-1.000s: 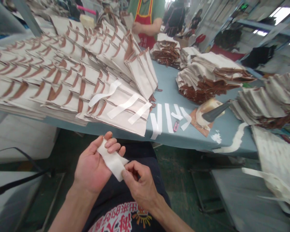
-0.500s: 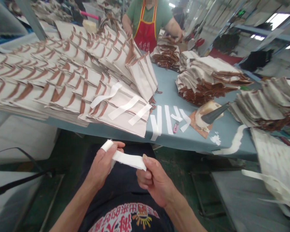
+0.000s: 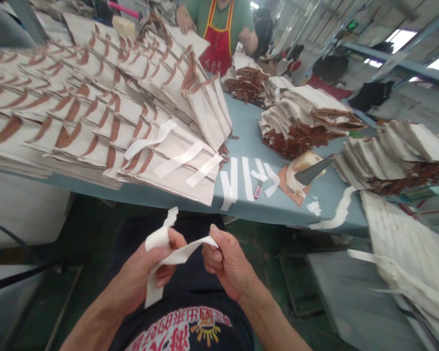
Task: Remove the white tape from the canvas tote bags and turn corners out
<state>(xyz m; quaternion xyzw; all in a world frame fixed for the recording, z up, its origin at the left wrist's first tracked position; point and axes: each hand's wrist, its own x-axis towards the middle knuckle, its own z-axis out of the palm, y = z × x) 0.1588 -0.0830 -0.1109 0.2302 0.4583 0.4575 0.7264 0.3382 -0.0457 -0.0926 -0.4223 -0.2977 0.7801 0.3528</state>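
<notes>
A white strip of tape (image 3: 175, 254) runs between my two hands above my lap. My left hand (image 3: 146, 268) is closed on one end, with loose ends sticking up above the thumb and hanging below the fingers. My right hand (image 3: 225, 261) pinches the other end between thumb and fingers. Just beyond them is the front edge of the blue-grey table (image 3: 270, 207), where several white tape strips (image 3: 241, 178) lie stuck. More strips lie across the nearest cream fabric bag (image 3: 179, 170).
Rows of overlapping cream bags with brown straps (image 3: 76, 97) cover the table's left. Stacked bags (image 3: 307, 122) sit at centre and right (image 3: 395, 156). A small pink cutter (image 3: 257, 191) and a tool on a brown pad (image 3: 307, 170) lie near the edge. A person in a red apron (image 3: 219, 34) works across the table.
The strip was stretched straight between my hands; now it is slack and twisted, with an end hanging below my left hand. Both hands have dropped lower and come closer together.
</notes>
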